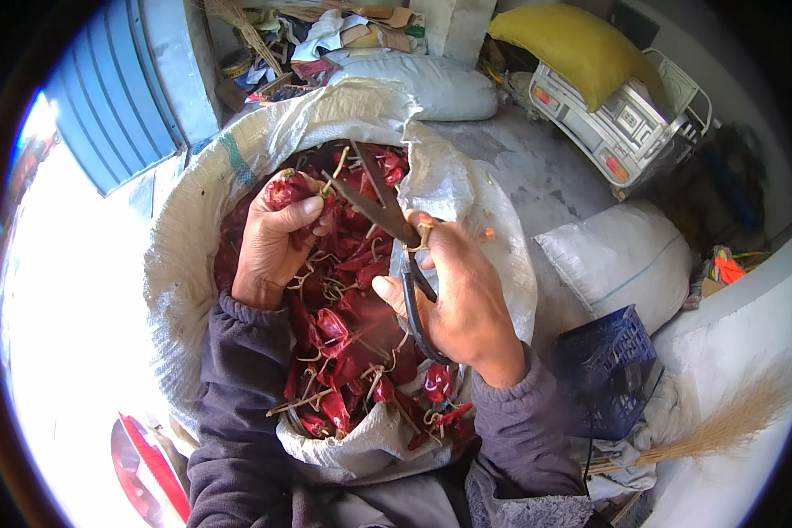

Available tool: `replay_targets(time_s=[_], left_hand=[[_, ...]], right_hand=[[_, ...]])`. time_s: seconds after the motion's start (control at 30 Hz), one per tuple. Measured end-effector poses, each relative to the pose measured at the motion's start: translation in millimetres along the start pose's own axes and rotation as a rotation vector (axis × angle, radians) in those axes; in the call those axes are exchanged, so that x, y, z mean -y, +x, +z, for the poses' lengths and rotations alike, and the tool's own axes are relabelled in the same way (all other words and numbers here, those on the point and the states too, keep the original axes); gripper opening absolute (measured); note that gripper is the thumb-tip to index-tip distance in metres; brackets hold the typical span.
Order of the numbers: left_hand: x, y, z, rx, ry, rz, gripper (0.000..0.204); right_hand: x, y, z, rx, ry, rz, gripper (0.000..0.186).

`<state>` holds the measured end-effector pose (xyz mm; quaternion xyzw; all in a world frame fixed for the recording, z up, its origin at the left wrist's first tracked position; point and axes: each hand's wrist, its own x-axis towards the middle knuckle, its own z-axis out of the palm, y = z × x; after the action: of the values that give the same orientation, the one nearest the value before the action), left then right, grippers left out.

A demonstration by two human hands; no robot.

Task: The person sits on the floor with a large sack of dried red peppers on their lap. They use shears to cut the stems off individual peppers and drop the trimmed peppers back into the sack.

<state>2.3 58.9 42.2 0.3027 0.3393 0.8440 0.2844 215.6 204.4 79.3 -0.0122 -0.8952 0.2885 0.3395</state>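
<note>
Between thumb and fingers, my left hand (277, 236) pinches a dried red chili pepper (289, 189) whose pale stem sticks up to the right. My right hand (466, 295) grips dark scissors (387, 211) by their black handles, blades spread apart. One blade reaches close to the chili's stem; whether it touches I cannot tell. Both hands are over a large white woven sack (180, 290) with its rim rolled down. Inside lie many dried red chilies (334, 326) with curled pale stems. Part of the heap is hidden behind my hands.
To the right are a stuffed white sack (629, 260), a dark blue plastic crate (603, 365) and a straw broom (722, 422). A yellow sack (581, 48) rests on a white three-wheeled vehicle (616, 123) at the back. At the far left stands a blue ribbed door (110, 97).
</note>
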Motion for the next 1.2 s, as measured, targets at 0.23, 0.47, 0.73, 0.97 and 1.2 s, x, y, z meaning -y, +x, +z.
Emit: replay_targets(time_s=[0.23,0.47,0.73,0.97,1.2], left_hand=[[19.0,-11.1,17.2,0.065,-0.039,-0.100,0.036],[21.5,-13.0,11.5,0.124,-0.111,-0.102,0.036],[24.5,-0.6,45.4,0.131,-0.019,-0.178,0.039],[38.2,23.6,78.1,0.204,0.183,-0.220,0.044],[54.6,30.4,79.1,0.187,0.237,-0.300,0.043]], right_hand=[[-6.0,-22.7,3.4,0.012,-0.042,0.001,0.058],[-9.2,-43.1,-0.9,-0.041,0.040,0.149,0.058],[-16.1,-53.2,-9.1,-0.066,-0.012,0.106,0.056],[-28.9,-55.8,-31.2,-0.125,-0.120,0.143,0.056],[-46.1,-71.5,-26.4,-0.175,-0.195,0.195,0.054]])
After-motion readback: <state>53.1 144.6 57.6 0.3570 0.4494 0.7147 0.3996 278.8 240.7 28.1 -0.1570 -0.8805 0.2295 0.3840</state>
